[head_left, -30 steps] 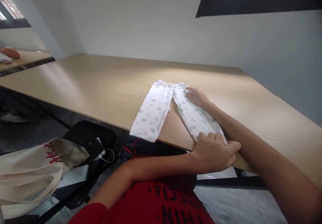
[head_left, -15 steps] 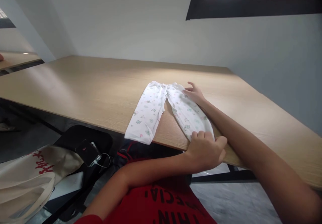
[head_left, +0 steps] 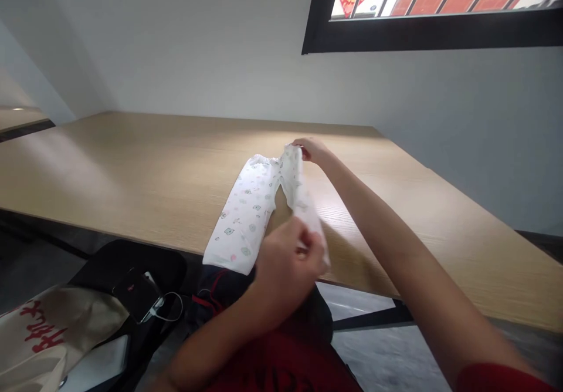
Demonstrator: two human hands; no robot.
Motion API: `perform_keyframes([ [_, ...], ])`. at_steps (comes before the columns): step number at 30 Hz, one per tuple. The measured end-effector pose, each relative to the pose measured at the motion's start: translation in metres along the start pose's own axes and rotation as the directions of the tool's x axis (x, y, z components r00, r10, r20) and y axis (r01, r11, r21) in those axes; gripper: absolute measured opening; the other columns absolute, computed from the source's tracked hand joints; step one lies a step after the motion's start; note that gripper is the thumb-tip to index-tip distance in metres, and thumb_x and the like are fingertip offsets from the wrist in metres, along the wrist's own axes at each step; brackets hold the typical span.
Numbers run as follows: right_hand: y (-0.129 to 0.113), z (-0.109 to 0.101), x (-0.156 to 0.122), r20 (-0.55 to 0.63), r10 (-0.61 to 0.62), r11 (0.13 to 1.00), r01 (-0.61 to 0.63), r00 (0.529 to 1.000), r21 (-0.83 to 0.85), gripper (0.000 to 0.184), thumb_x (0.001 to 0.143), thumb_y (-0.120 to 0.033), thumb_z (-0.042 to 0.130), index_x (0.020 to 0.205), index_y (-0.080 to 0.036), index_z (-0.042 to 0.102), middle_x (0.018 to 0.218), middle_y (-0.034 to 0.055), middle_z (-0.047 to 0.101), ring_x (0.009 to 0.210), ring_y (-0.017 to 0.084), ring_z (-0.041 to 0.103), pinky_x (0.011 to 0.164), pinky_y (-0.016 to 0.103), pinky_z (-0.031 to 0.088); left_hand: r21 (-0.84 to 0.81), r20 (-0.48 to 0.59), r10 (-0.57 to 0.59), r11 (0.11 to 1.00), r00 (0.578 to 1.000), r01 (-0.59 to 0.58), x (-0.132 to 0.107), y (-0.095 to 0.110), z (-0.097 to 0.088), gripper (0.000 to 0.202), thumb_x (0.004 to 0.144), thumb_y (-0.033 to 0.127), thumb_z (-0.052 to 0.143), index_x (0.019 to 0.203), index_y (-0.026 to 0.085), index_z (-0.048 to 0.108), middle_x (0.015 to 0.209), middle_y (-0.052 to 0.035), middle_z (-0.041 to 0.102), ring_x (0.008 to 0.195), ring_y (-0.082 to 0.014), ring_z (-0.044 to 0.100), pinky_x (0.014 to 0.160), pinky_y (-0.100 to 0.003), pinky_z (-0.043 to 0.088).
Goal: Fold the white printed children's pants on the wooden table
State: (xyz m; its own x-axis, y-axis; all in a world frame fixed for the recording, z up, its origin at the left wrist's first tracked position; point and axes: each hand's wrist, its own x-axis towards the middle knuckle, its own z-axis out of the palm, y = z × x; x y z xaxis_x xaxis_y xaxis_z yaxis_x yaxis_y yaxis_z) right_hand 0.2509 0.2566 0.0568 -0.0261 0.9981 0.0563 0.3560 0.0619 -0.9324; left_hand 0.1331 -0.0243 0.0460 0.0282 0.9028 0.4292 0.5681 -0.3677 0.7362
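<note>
A pair of small white pants point(head_left: 240, 216) with a pale animal print lies at the table's front edge, waistband away from me. One leg rests flat, its cuff reaching the edge; the other leg is lifted off the table and tilted. My right hand point(head_left: 311, 149) pinches that leg's side up by the waistband. Near the cuff of the same leg, my left hand point(head_left: 288, 257) is closed on the fabric, slightly blurred by motion. The lower part of the raised leg is partly hidden behind my left hand.
The pants lie on a wooden table point(head_left: 153, 169) set against a grey wall. To the left below it, a black chair point(head_left: 171, 263) bears a black power bank point(head_left: 137, 295) with a white cable, a cream cloth bag point(head_left: 83, 313) and a silver flat device point(head_left: 99, 365).
My right hand has gone from lying open on the pants to gripping their side. Both hands have raised that leg and brought it leftward toward the other leg. The view has shifted slightly.
</note>
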Motion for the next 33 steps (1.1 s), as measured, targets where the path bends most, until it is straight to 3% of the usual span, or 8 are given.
perform_keyframes([
  [5,-0.048,0.064,0.001,0.087,0.052,0.998,-0.055,0.995,0.034,0.011,0.066,-0.01,0.054,0.058,-0.014,0.048,0.048,0.0042,0.05,0.044,0.013,0.05,0.04,0.022,0.04,0.361,-0.172,-0.351,0.847,0.921,0.39,-0.018,-0.033,-0.082,0.022,0.08,0.033,0.05,0.064,0.019,0.047,0.054,0.0049,0.044,0.048,-0.0094,0.045,0.048,-0.019,0.034],
  [8,-0.042,0.105,-0.011,0.185,-0.003,0.987,0.033,0.983,-0.158,0.019,0.068,-0.014,0.052,0.051,-0.017,0.043,0.044,0.003,0.046,0.043,0.014,0.047,0.042,0.025,0.038,0.632,-0.156,-0.366,0.677,0.917,0.377,-0.028,-0.056,-0.098,0.014,0.082,0.027,0.047,0.087,0.023,0.06,0.081,-0.0041,0.054,0.066,-0.0174,0.054,0.058,-0.028,0.04],
  [13,0.002,0.128,-0.026,0.126,-0.315,0.867,0.339,0.941,-0.365,0.028,0.077,-0.02,0.045,0.052,-0.019,0.033,0.048,0.0,0.037,0.053,0.014,0.045,0.05,0.024,0.033,0.764,0.032,-0.172,0.639,0.985,0.087,-0.038,-0.061,-0.079,0.033,0.075,0.01,0.051,0.089,0.036,0.066,0.125,-0.0065,0.04,0.113,-0.0309,0.041,0.085,-0.052,0.034],
  [18,0.022,0.088,-0.022,0.304,-0.409,0.853,0.479,0.86,-0.208,0.021,0.08,-0.023,0.045,0.06,-0.017,0.044,0.063,0.0003,0.05,0.059,0.011,0.046,0.055,0.023,0.035,0.55,0.346,0.028,0.804,0.938,-0.227,-0.027,-0.046,-0.057,0.024,0.081,0.018,0.05,0.092,0.031,0.066,0.121,-0.0063,0.047,0.116,-0.0264,0.041,0.096,-0.053,0.027],
  [23,0.018,0.049,-0.05,0.525,-0.358,0.927,0.362,0.773,0.099,0.03,0.09,-0.034,0.034,0.093,-0.016,0.059,0.102,0.0065,0.059,0.091,0.016,0.055,0.078,0.028,0.045,0.327,0.616,0.117,0.862,0.779,-0.388,0.075,-0.069,-0.045,0.036,0.089,0.021,0.033,0.12,0.023,0.051,0.126,-0.0049,0.05,0.111,-0.0172,0.048,0.094,-0.033,0.038],
  [27,0.026,0.045,-0.071,0.566,-0.351,0.853,0.504,0.746,-0.135,0.04,0.094,-0.04,0.028,0.119,-0.021,0.052,0.127,0.0055,0.047,0.115,0.022,0.043,0.097,0.038,0.034,0.38,0.647,0.051,0.843,0.761,-0.38,0.15,-0.099,-0.019,0.038,0.089,0.019,0.027,0.116,0.01,0.052,0.123,-0.0123,0.053,0.111,-0.0212,0.049,0.093,-0.034,0.038],
  [30,0.035,0.052,-0.059,0.602,-0.355,0.756,0.598,0.715,-0.265,0.046,0.094,-0.04,0.023,0.128,-0.017,0.045,0.134,0.0059,0.04,0.123,0.023,0.034,0.104,0.04,0.026,0.356,0.679,0.081,0.833,0.729,-0.424,0.132,-0.102,-0.003,0.038,0.089,0.024,0.033,0.121,0.011,0.048,0.132,-0.0119,0.045,0.125,-0.0226,0.035,0.104,-0.038,0.025],
  [33,0.039,0.062,-0.031,0.624,-0.346,0.688,0.642,0.7,-0.338,0.049,0.094,-0.038,0.023,0.133,-0.015,0.04,0.139,0.005,0.033,0.128,0.023,0.027,0.107,0.04,0.018,0.261,0.734,0.188,0.808,0.652,-0.527,0.062,-0.085,-0.006,0.049,0.09,0.036,0.033,0.135,0.018,0.029,0.143,-0.0072,0.026,0.134,-0.0222,0.019,0.108,-0.043,0.016],
])
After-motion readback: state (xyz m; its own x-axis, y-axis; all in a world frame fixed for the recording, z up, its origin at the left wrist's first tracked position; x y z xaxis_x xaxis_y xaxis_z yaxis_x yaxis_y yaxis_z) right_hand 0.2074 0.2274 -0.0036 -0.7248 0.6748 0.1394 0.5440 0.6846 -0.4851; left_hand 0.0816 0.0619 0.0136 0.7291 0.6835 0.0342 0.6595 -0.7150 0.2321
